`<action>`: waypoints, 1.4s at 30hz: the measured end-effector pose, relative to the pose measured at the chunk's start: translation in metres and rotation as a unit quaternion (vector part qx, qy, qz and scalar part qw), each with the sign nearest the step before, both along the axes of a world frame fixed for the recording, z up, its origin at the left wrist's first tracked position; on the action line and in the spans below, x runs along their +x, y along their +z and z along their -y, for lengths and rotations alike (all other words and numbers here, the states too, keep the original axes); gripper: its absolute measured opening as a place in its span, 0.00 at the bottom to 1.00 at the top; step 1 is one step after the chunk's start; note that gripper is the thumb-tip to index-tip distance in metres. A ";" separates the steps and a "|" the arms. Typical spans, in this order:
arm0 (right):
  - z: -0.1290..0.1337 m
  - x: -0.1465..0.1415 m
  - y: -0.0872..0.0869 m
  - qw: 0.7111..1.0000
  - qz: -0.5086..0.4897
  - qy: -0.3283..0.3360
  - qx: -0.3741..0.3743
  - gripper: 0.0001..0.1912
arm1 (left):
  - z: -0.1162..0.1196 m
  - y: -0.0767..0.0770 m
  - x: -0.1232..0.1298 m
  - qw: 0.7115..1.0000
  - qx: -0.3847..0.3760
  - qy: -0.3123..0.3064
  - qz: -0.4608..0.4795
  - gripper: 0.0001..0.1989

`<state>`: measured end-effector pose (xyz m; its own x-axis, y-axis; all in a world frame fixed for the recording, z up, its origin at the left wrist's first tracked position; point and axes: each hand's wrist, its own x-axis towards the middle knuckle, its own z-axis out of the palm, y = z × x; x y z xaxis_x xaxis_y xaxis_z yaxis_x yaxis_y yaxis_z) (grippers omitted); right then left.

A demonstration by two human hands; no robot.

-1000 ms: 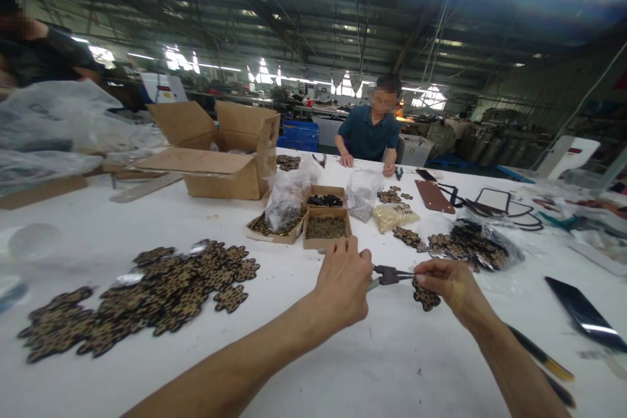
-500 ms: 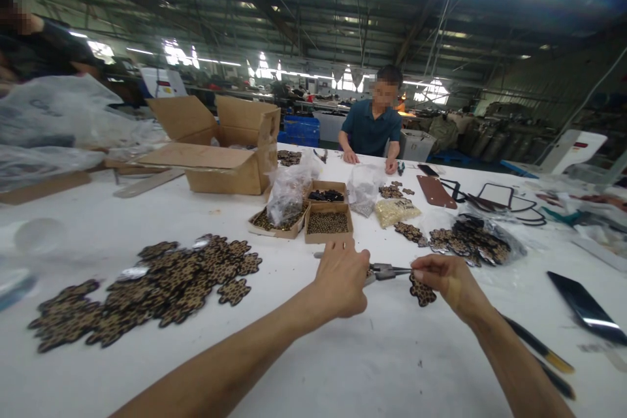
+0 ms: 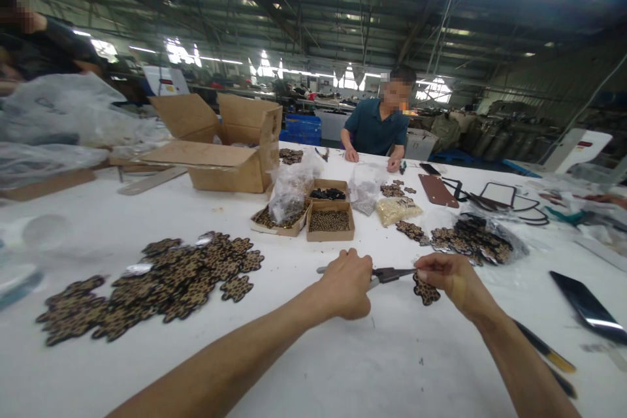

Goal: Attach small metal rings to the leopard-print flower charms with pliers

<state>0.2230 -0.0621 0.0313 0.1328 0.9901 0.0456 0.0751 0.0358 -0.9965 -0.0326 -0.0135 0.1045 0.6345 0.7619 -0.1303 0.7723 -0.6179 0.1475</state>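
My left hand (image 3: 347,284) is closed around the handles of a pair of long-nosed pliers (image 3: 389,274), whose jaws point right. Between the thumb and fingers of my right hand (image 3: 449,279) is a leopard-print patch (image 3: 426,290) with a dark edge, hanging below the fingertips. The plier tips meet the patch's upper edge by those fingertips; whether they grip anything there is too small to tell. Left of my hands a heap of similar patches (image 3: 166,290) lies on the white table (image 3: 304,366), with one single patch (image 3: 236,288) at its right side.
Beyond my hands stand small boxes of brass-coloured parts (image 3: 330,221) and black parts (image 3: 328,194). A large open carton (image 3: 225,173) is behind left. More patches in a plastic bag (image 3: 482,240), a phone (image 3: 588,304) and black-and-yellow-handled tool (image 3: 546,346) lie right. A co-worker (image 3: 376,124) stands opposite.
The pliers have turned slightly in my left hand, their tips still at the patch. My right hand keeps its pinch. The view has shifted a little, and the co-worker's head has moved right.
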 end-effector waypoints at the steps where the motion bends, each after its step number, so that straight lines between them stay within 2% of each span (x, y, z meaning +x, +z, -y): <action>1: 0.000 0.000 0.000 1.000 0.003 0.002 0.000 0.20 | 0.000 0.000 0.000 1.000 -0.004 0.002 0.000 0.21; 6: 0.000 -0.002 0.001 1.000 0.019 0.010 -0.015 0.19 | 0.001 0.002 -0.001 1.000 0.012 -0.008 0.009 0.23; 10: 0.002 0.000 0.007 0.999 0.017 0.028 -0.004 0.20 | -0.004 0.007 -0.006 0.995 -0.076 -0.044 0.037 0.22; 13: 0.004 0.002 0.009 0.999 0.019 0.047 0.005 0.18 | -0.008 0.013 -0.008 0.990 -0.118 -0.063 0.046 0.16; 17: 0.004 0.005 0.005 0.997 0.029 0.072 0.002 0.17 | -0.007 0.019 -0.006 0.989 -0.114 -0.092 -0.001 0.09; 20: 0.002 0.008 0.001 0.995 0.039 0.092 -0.004 0.17 | -0.004 0.020 -0.004 0.989 -0.093 -0.115 -0.026 0.09; 23: 0.001 0.011 0.000 0.996 0.042 0.081 -0.002 0.17 | -0.006 0.021 -0.006 0.987 -0.087 -0.127 -0.034 0.09; 28: 0.001 0.008 0.001 0.999 -0.034 0.030 -0.005 0.18 | -0.012 0.017 -0.010 0.978 -0.134 -0.145 -0.072 0.13; 33: 0.003 -0.002 0.007 0.993 -0.116 0.024 0.015 0.18 | -0.010 0.009 -0.008 0.973 -0.132 -0.166 -0.091 0.08; 36: 0.007 -0.010 0.013 0.991 -0.123 0.020 0.042 0.18 | -0.008 0.008 -0.008 0.983 -0.115 -0.139 -0.034 0.04; 39: 0.010 -0.019 0.016 0.992 -0.105 0.013 0.070 0.17 | -0.005 0.006 -0.005 0.988 -0.080 -0.070 0.108 0.07; 42: 0.011 -0.028 0.017 0.995 -0.056 -0.002 0.086 0.18 | 0.000 -0.001 0.003 0.951 -0.092 -0.002 0.295 0.13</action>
